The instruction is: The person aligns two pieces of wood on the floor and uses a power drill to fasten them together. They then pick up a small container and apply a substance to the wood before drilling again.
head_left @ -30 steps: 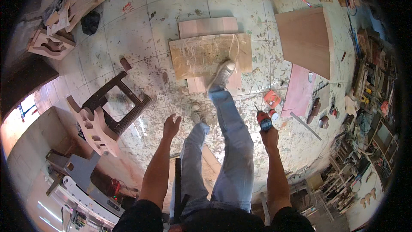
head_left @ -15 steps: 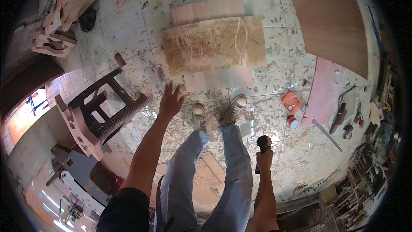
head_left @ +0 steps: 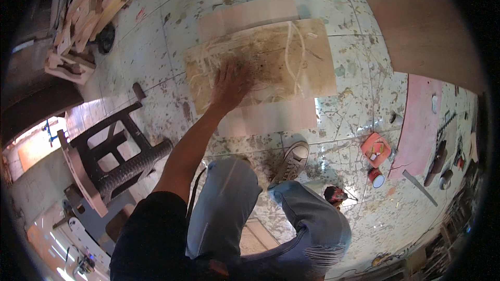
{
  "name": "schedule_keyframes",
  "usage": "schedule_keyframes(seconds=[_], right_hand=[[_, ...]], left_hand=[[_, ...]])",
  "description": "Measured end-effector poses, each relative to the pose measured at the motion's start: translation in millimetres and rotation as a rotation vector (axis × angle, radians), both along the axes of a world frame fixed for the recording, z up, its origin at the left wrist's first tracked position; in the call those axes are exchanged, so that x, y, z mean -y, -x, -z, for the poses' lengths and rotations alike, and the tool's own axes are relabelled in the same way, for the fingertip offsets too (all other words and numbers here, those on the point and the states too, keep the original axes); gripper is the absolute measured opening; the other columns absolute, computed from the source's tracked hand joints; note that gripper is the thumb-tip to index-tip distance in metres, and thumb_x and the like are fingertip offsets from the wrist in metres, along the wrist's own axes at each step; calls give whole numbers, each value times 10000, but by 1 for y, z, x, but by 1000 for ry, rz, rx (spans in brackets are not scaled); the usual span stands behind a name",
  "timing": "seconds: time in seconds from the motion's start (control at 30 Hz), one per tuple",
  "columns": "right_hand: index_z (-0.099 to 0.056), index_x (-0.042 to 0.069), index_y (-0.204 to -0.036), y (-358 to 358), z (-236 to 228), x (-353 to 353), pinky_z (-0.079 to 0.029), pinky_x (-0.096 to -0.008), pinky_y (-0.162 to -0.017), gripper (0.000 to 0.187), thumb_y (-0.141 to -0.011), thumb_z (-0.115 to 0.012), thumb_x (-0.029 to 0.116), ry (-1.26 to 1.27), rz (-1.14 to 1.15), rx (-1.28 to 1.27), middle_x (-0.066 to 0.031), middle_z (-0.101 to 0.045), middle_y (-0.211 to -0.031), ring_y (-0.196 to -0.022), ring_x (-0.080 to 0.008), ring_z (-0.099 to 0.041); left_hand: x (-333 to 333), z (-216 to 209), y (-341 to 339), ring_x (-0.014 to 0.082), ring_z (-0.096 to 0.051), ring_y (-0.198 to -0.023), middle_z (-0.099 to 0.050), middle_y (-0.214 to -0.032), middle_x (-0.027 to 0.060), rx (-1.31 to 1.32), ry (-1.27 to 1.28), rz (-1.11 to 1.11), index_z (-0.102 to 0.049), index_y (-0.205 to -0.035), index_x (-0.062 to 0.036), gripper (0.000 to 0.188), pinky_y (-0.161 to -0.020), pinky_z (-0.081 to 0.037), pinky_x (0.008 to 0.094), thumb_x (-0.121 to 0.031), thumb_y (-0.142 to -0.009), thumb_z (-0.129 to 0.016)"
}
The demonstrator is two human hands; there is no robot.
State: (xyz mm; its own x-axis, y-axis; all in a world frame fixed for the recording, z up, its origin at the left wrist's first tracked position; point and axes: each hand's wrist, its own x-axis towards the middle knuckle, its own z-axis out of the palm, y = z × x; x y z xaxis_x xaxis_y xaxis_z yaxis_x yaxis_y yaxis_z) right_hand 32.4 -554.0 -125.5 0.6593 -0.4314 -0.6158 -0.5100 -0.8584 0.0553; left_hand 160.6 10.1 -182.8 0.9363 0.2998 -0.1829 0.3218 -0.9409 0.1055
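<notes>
My left hand (head_left: pixel 232 87), fingers stretched out, is over a stained plywood board (head_left: pixel 317 67) and looks to rest on it. The board lies across paler wood, which shows as one strip (head_left: pixel 250 13) beyond it and another strip (head_left: pixel 281 117) on the near side. A dark and red power drill (head_left: pixel 335 195) with a thin bit pointing right is beside my bent right knee. The knee hides the drill's lower part. My right hand is out of sight, so its hold on the drill cannot be seen.
To the left is a dark chair-like wooden frame (head_left: pixel 130 158). Right are an orange tray (head_left: pixel 376 149) of small pieces, a red can (head_left: pixel 376 178), a pink board (head_left: pixel 416 125), a metal strip (head_left: pixel 419 187) and a large brown sheet (head_left: pixel 427 26). Timber (head_left: pixel 99 5) is piled far left.
I have gone from standing to crouching with bent knees. My left hand has moved forward onto the plywood board. The drill, earlier in my right hand, is now lower beside my knee.
</notes>
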Motion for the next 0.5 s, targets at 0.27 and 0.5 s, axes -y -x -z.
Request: schedule_keyframes(seconds=[0.27,0.5], right_hand=[[-113,17,-1532,15,80,-12,-445,-489,-965,982,-730,-675,91,-78,210,451,-286,-454,-1232,-1149,-468,-493],[-139,1,-1534,18,71,-10,-358,-486,-1060,971,-727,-673,76,-148,267,591,-295,-421,-1291,-1222,-465,-423]], left_hand=[[-13,35,31,424,-323,-1374,-367,-1492,222,313,-73,114,-388,-1481,-73,601,-1120,-232,572,-336,-971,-568],[3,25,8,387,-344,-1374,-356,-1509,203,229,-87,159,-375,-1474,-11,564,-1131,-298,511,-336,-1023,-471]])
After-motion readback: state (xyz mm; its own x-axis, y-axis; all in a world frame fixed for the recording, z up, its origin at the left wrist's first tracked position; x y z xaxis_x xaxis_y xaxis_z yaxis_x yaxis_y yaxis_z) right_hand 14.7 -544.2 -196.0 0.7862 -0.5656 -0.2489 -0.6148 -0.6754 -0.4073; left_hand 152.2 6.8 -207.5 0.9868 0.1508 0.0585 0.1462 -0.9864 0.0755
